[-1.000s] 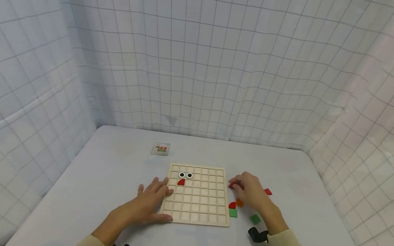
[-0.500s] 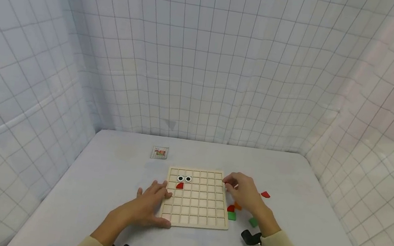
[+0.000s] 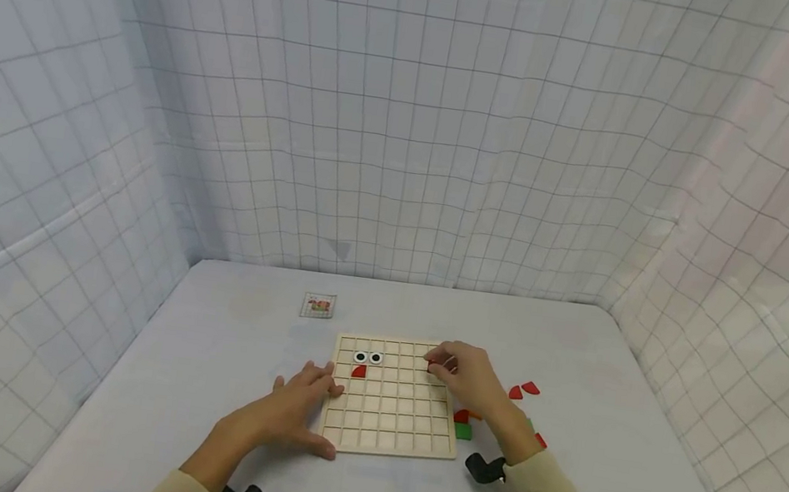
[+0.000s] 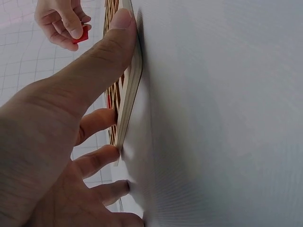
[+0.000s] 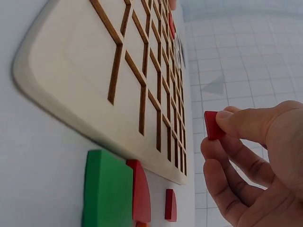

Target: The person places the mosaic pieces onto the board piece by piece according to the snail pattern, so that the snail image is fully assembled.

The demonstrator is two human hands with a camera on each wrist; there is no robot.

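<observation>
A pale wooden grid board lies on the white table. My left hand rests along its left edge, fingers spread straight; in the left wrist view the thumb lies on the board's near rim. My right hand is above the board's right side and pinches a small red tile between thumb and fingers, held off the board. Two round eye tiles sit side by side in the board's upper left. Just below them is a red quarter-round tile.
Right of the board lie a green tile, a red quarter-round piece, an orange piece and several more red pieces. A small picture card lies behind the board's left. Gridded white curtains stand around the table.
My right hand has lifted the red tile from among the loose pieces and carried it left, over the board's right side. The left hand stays at the board's edge.
</observation>
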